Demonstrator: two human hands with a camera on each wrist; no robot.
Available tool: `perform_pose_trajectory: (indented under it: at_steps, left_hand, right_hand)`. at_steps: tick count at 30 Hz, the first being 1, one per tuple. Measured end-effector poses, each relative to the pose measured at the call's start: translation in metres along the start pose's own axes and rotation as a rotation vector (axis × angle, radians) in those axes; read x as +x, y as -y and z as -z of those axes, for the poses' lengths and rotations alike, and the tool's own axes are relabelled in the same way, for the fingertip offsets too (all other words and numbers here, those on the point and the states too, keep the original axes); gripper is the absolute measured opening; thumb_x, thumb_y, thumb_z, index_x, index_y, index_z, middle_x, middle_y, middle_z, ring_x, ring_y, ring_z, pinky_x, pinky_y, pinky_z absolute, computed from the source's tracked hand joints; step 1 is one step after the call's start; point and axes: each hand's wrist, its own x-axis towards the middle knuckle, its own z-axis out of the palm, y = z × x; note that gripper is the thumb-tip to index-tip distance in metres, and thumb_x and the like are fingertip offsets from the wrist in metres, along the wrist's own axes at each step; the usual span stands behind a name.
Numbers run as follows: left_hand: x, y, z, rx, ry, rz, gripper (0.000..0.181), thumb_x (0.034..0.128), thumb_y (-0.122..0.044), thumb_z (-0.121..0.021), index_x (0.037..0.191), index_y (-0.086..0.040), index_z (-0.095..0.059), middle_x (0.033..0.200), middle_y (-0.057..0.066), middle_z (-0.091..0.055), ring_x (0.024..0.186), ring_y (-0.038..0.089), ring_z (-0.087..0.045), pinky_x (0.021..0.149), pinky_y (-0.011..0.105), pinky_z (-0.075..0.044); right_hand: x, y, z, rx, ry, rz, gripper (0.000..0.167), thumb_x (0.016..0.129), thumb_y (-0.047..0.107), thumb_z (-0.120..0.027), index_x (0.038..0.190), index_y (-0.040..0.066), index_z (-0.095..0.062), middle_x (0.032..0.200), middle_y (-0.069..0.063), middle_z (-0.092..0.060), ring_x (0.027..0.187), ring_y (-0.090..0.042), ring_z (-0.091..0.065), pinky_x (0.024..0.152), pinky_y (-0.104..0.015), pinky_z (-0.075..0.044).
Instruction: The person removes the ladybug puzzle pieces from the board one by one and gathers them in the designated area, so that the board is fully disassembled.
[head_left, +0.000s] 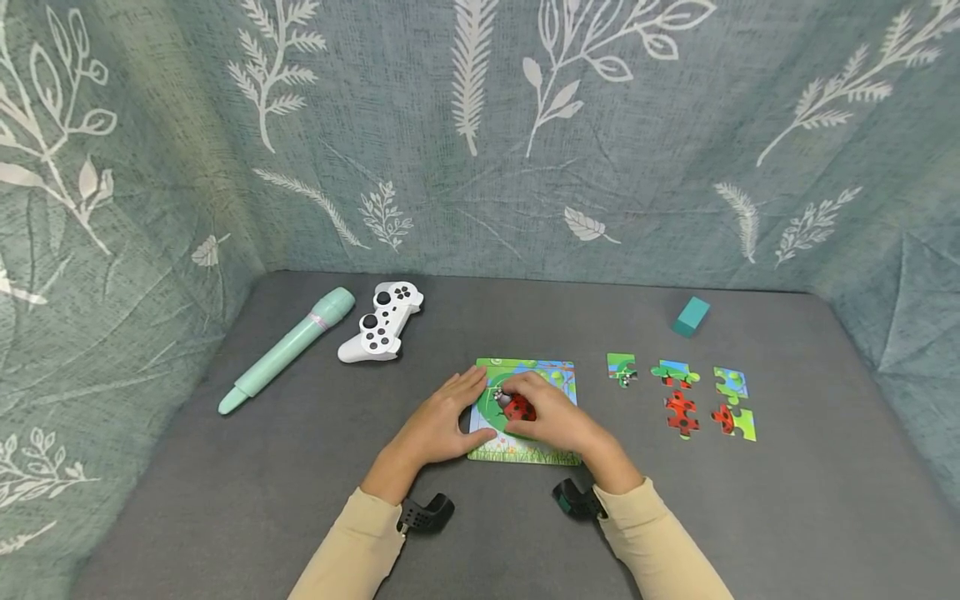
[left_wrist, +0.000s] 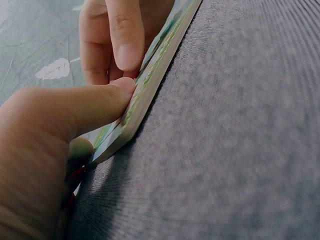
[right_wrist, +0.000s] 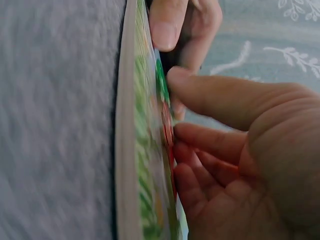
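A square puzzle board (head_left: 525,456) with a ladybug picture lies flat in front of me. My left hand (head_left: 442,421) holds its left side, the thumb resting on the face and the other fingers along the edge. Over the ladybug, my right hand (head_left: 558,421) curves with thumb and fingertips on a red-and-green puzzle piece (right_wrist: 166,122) at the board's surface. The piece's outline is mostly hidden by the fingers. In the left wrist view the left thumb (left_wrist: 107,97) crosses the board's near edge.
Several loose puzzle pieces (head_left: 681,415) lie to the right, with a teal block (head_left: 691,317) behind them. At the back left are a white game controller (head_left: 386,321) and a mint-green capped tube (head_left: 288,350). A leaf-patterned cloth (head_left: 420,167) hangs behind the grey table.
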Motion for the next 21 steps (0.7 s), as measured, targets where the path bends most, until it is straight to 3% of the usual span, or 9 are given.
perform_pose_trajectory:
  at_steps: [6,15,21]
  left_hand:
    - [0.0003,0.0002,-0.0004,0.003,-0.007,0.0,0.076,0.0812,-0.038,-0.07,0.137,0.008,-0.045,0.147,0.019,-0.041,0.138,0.031,-0.036,0.116,0.048,-0.031]
    - [0.0012,-0.0017,0.0021,-0.028,0.01,0.026,0.08,0.0812,-0.039,-0.07,0.139,0.008,-0.041,0.148,0.019,-0.038,0.14,0.031,-0.033,0.117,0.047,-0.028]
    - [0.0009,-0.0027,0.0036,-0.021,0.004,0.045,0.083,0.0792,-0.041,-0.071,0.14,0.007,-0.041,0.148,0.022,-0.037,0.138,0.034,-0.034,0.117,0.048,-0.028]
  right_hand:
    - [0.0004,0.0027,-0.007,0.015,-0.039,-0.043,0.042,0.081,0.011,-0.073,0.118,0.0,-0.057,0.124,-0.013,-0.05,0.104,-0.023,-0.053,0.088,-0.038,-0.052]
    - [0.0017,0.0053,-0.0081,0.111,-0.063,-0.086,0.043,0.078,0.004,-0.076,0.115,0.0,-0.053,0.106,-0.01,-0.053,0.089,-0.016,-0.053,0.075,-0.027,-0.051]
    - [0.0017,0.006,-0.0088,0.065,-0.076,-0.106,0.045,0.078,0.006,-0.077,0.117,0.002,-0.055,0.105,-0.007,-0.056,0.088,-0.015,-0.058,0.075,-0.026,-0.054]
